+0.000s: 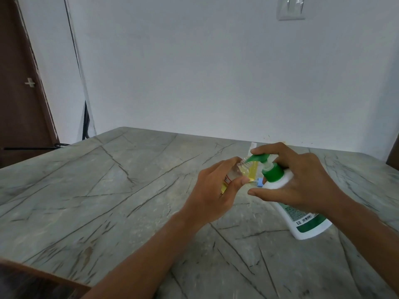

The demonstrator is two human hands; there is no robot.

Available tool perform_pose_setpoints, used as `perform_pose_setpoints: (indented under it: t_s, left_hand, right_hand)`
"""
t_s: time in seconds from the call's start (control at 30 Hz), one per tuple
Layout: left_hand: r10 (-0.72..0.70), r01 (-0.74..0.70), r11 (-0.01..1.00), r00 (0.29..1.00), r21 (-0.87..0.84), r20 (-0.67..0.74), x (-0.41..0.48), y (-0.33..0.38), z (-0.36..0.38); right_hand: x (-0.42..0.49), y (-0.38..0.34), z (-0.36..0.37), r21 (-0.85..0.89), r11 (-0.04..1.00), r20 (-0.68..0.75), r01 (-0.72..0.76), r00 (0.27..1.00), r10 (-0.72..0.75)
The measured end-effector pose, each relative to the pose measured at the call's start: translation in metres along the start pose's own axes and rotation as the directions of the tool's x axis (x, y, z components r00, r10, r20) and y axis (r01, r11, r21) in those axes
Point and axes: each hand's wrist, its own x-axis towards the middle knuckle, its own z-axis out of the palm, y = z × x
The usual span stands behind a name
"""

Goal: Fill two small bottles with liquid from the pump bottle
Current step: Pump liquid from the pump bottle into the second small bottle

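Note:
My left hand (212, 190) grips a small clear bottle (238, 170), tilted with its open mouth up and to the right; yellowish liquid sits inside it. My right hand (302, 180) holds a white pump bottle (302, 219) with a green pump head (262, 158), tilted to the left, its base on the table. My index finger rests on the pump head, and the spout tip touches the small bottle's mouth. A second small yellow bottle (317, 172) stands just behind, mostly hidden. A small blue cap (259, 182) lies between my hands.
The grey marble-patterned table (108, 190) stretches left and towards me. A white wall stands behind its far edge, with a switch plate (291, 7) high up. A dark brown door (19, 93) is at the far left, and a wooden edge (32, 275) at the bottom left.

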Motion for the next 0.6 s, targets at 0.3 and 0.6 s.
perform_pose_setpoints:
  t_s: [0.3,0.6]
  left_hand:
    - [0.028,-0.027,1.000,0.998,-0.015,0.048,-0.0022,0.0025,0.0021]
    - [0.000,0.000,1.000,1.000,-0.008,0.016,-0.0016,-0.0032,0.0006]
  right_hand:
    - [-0.0023,0.0045,-0.0004,0.036,0.999,-0.057,0.023,0.998,-0.021]
    - [-0.0015,0.0045,0.0014,-0.031,0.999,0.022,-0.022,0.999,0.022]
